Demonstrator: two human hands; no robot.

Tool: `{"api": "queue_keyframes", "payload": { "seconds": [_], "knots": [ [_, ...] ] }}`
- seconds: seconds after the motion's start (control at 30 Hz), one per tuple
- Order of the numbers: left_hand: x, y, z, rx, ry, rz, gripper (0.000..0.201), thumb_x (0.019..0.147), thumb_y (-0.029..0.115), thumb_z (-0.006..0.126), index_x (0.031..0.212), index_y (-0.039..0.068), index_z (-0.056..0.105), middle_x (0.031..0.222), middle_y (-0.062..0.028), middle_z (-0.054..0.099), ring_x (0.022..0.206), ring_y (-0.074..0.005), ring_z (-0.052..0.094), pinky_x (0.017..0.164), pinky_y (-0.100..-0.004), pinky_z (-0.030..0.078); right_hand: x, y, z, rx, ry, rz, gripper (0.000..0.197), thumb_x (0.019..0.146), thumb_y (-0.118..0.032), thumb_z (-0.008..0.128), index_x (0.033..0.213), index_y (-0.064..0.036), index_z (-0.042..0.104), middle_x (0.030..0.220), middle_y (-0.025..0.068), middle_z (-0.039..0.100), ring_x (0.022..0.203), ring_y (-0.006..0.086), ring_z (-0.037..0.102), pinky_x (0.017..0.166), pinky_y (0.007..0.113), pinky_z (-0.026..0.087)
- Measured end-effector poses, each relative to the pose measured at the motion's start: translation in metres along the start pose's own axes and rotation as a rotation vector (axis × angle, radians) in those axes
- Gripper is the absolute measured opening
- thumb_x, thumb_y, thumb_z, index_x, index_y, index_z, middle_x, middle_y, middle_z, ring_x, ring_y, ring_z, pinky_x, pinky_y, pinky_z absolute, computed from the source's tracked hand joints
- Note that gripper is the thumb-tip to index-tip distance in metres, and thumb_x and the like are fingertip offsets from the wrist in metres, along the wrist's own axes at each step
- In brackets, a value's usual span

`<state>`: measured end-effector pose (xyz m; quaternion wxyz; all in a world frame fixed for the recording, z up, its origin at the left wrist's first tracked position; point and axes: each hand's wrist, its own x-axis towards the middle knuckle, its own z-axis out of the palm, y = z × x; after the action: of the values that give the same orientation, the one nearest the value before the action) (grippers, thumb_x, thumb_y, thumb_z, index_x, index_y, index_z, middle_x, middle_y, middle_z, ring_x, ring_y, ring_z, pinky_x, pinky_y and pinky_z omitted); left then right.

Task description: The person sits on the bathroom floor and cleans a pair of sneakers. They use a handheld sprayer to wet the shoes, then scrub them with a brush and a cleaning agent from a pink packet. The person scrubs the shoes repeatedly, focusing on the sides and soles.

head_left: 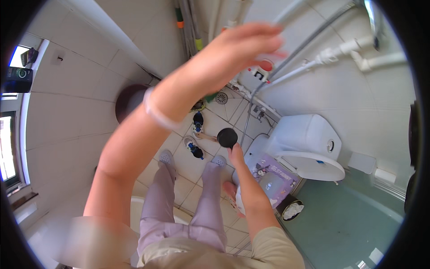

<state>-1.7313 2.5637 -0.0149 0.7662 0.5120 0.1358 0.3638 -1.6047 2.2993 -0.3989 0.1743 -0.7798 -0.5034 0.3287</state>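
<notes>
My right hand (234,154) grips the handle of a round black shower head (227,137) above the tiled floor. A grey shower hose (292,58) runs down from the upper right toward it. My left arm reaches across the view, with a pale band at the wrist. Blurred by motion, my left hand (253,42) has its fingers stretched apart near the hose and wall pipes and holds nothing visible. Below it, a sneaker (198,123) and a second sneaker (194,148) with dark and blue parts lie on the floor before my feet.
The white toilet (304,134) stands at right, its lid (311,166) and a purple printed mat (280,181) beside it. A small waste bin (291,210) holds crumpled white paper. White pipes (336,51) line the wall near a floor drain (221,98). A greenish surface (340,224) fills the lower right.
</notes>
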Motion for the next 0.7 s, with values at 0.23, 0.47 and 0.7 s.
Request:
{"api": "queue_keyframes", "payload": {
  "seconds": [0.23, 0.47, 0.7],
  "knots": [
    [-0.288, -0.206, -0.169, 0.067, 0.441, -0.74, 0.029, 0.084, 0.017, 0.055, 0.111, 0.008, 0.051, 0.101, -0.0023, 0.058, 0.092, -0.013, 0.056, 0.079, -0.0282, 0.043, 0.003, -0.007, 0.09, 0.053, -0.125, 0.033, 0.033, 0.081, -0.016, 0.06, 0.106, 0.0033, 0.049, 0.092, 0.0262, 0.06, 0.088, 0.0424, 0.057, 0.075, 0.045, 0.046],
    [-0.381, -0.34, -0.187, 0.397, 0.406, -0.914, 0.027, 0.083, 0.011, 0.055, 0.108, 0.004, 0.053, 0.09, -0.0033, 0.06, 0.081, -0.0112, 0.056, 0.067, -0.0249, 0.045, 0.007, 0.016, 0.129, 0.104, -0.024, 0.047, 0.031, 0.082, -0.02, 0.06, 0.097, 0.0055, 0.052, 0.085, 0.0272, 0.06, 0.084, 0.0434, 0.057, 0.073, 0.045, 0.046],
    [-0.278, -0.444, -0.135, -0.344, 0.567, -1.028, 0.05, 0.087, 0.05, 0.049, 0.114, 0.008, 0.053, 0.106, -0.0046, 0.057, 0.102, -0.0161, 0.051, 0.09, -0.0347, 0.037, 0.012, 0.0, 0.116, 0.075, 0.022, 0.074, 0.036, 0.083, -0.025, 0.058, 0.094, 0.0082, 0.049, 0.079, 0.0288, 0.06, 0.078, 0.0441, 0.058, 0.068, 0.047, 0.046]
  ]
}}
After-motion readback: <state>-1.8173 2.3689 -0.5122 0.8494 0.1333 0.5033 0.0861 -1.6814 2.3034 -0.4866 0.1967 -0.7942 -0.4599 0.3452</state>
